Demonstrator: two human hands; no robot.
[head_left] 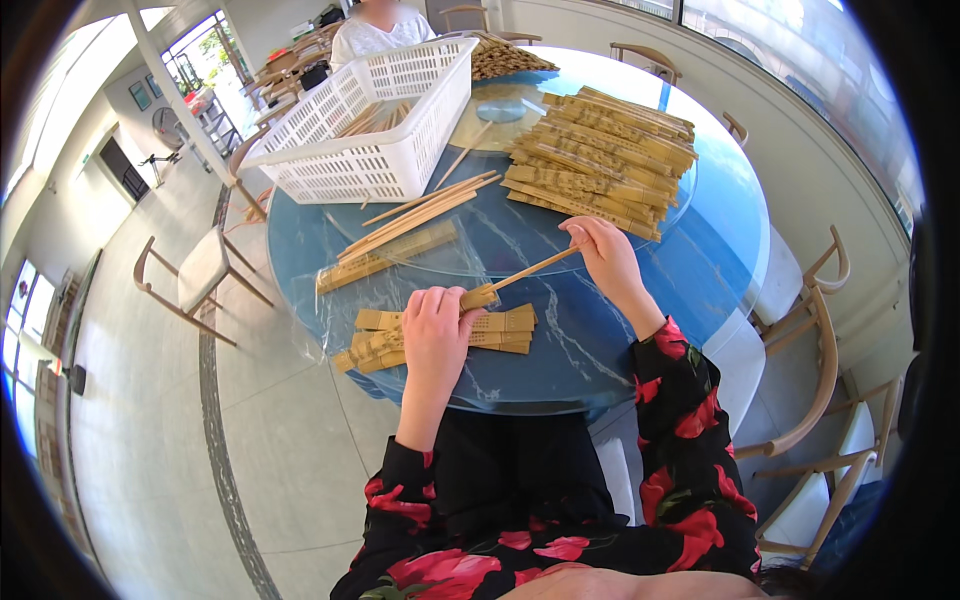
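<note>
Handling here centres on a pair of chopsticks [535, 267] being fed into a tan paper sleeve [480, 297], both held just above the blue marbled round table [620, 330] near its front edge. Judged from their look, the chopsticks are light, stiff and smooth, likely to slide readily between fingertips; the best hold seems to be near the far end, away from the sleeve mouth, so the tips stay free to enter. The sleeve looks thin, soft and easily creased or torn, so it wants a light pinch at its open end rather than a squeeze along its length. Left hand [435, 330]: fingers curled down, thumb and forefinger nipping the sleeve near its mouth, palm hovering over a small pile of filled sleeves [440, 335] lying flat on the table. Right hand [608, 262]: fingers drawn together, pinching the upper end of the chopsticks, which slope down leftward into the sleeve. Whether the tips are already inside the sleeve cannot be told with certainty. Farther back lie loose bare chopsticks [425, 210], a clear packet of sleeves [385, 258], a large stack of wrapped pairs [600, 160] and a white plastic basket [370, 120]. Another person in white [375, 35] sits at the far side.
</note>
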